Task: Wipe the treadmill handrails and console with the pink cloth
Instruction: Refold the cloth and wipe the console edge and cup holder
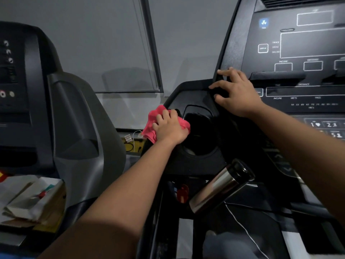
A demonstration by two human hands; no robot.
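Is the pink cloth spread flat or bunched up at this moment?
Bunched. The pink cloth shows crumpled folds sticking out around the left hand, which presses it by the cup holder.

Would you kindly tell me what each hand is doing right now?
Left hand: presses the pink cloth on the console.
Right hand: open, fingers spread, resting on the console edge.

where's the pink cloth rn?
Head view, centre-left: the pink cloth is under the left hand, pressed on the console's left edge beside the cup holder.
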